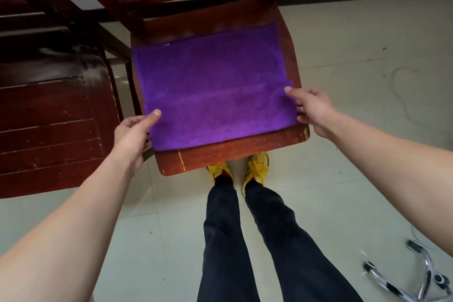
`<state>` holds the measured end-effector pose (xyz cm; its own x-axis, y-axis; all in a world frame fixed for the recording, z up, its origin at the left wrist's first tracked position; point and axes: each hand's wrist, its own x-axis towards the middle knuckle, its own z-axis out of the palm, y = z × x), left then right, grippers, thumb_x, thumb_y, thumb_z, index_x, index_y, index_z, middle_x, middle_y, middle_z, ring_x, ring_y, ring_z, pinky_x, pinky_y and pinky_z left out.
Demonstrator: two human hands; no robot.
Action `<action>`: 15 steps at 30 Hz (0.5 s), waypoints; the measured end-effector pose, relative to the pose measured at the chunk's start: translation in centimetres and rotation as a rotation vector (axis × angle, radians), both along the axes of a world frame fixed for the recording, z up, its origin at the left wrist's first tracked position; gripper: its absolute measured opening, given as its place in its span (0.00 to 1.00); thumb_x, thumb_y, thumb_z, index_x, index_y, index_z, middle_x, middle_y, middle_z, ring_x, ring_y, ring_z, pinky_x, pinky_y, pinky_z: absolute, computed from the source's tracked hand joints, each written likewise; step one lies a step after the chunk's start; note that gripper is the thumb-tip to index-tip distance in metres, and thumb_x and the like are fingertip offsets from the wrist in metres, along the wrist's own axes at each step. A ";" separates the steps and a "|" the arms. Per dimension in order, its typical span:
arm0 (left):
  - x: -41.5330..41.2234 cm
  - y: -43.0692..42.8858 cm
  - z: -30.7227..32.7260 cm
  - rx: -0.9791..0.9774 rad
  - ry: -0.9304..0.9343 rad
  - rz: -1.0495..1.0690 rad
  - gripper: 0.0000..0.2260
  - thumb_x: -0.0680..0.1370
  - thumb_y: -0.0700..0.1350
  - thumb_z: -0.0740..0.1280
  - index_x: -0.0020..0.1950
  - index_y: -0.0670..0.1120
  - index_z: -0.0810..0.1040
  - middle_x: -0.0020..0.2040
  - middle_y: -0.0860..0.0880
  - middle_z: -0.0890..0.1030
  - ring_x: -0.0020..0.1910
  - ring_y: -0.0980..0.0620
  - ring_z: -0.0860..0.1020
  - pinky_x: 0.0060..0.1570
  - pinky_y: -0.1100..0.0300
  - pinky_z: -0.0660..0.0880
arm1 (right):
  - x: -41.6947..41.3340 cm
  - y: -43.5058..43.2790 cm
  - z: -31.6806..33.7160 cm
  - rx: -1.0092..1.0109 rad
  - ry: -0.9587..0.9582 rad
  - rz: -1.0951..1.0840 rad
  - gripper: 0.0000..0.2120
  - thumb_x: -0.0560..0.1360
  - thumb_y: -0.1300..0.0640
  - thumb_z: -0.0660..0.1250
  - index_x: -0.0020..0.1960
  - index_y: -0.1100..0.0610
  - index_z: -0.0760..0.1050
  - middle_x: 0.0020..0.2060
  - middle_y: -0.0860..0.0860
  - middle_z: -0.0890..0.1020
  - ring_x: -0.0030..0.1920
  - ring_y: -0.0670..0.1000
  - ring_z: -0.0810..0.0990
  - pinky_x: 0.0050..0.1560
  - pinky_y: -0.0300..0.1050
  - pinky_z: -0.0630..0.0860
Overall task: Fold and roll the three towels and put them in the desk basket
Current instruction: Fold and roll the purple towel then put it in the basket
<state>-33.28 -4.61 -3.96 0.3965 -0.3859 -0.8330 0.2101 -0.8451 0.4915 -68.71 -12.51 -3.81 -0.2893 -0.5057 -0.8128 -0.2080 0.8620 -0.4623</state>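
My left hand [137,130] pinches the left end of the purple towel [213,76], thumb on top; my right hand [315,110] pinches the right end. The towel lies flat on the chair seat [232,154], with its long axis running hand to hand and a strip at the seat's front folded over. Neither hand is nearer.

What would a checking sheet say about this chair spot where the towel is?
Surface: wooden chair seat, front edge scratched.
Job's things: one purple towel flat on the seat, near part folded over; no basket or other towels seen.
Clutter: nothing seen.
Hands: left hand pinches the towel's near left corner; right hand holds its right edge.
Cables: thin curly line on the floor, right; cable or mark, cannot tell.
Surroundings: dark wooden furniture left, chrome chair base lower right, yellow shoes by the seat's front.
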 end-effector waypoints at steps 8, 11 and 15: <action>-0.8 2.7 1.1 0.007 -0.131 -0.092 0.11 0.71 0.34 0.71 0.35 0.47 0.74 0.39 0.46 0.78 0.37 0.51 0.76 0.38 0.61 0.72 | -0.8 3.3 -0.2 -0.110 0.268 0.019 0.09 0.71 0.58 0.74 0.33 0.51 0.78 0.37 0.53 0.82 0.35 0.50 0.77 0.33 0.41 0.72; -0.7 3.3 1.1 -0.005 -0.149 -0.141 0.12 0.70 0.32 0.71 0.34 0.46 0.74 0.36 0.47 0.77 0.36 0.52 0.74 0.39 0.62 0.71 | -1.0 3.9 -0.1 -0.147 0.304 0.044 0.10 0.70 0.58 0.74 0.32 0.49 0.79 0.34 0.48 0.82 0.36 0.48 0.78 0.42 0.42 0.75; -0.1 4.5 0.7 0.037 -0.130 -0.228 0.11 0.70 0.33 0.71 0.33 0.46 0.74 0.33 0.46 0.73 0.35 0.50 0.69 0.35 0.58 0.67 | -0.7 4.7 0.3 -0.140 0.159 0.036 0.08 0.72 0.60 0.73 0.36 0.51 0.79 0.32 0.47 0.78 0.32 0.45 0.74 0.28 0.34 0.69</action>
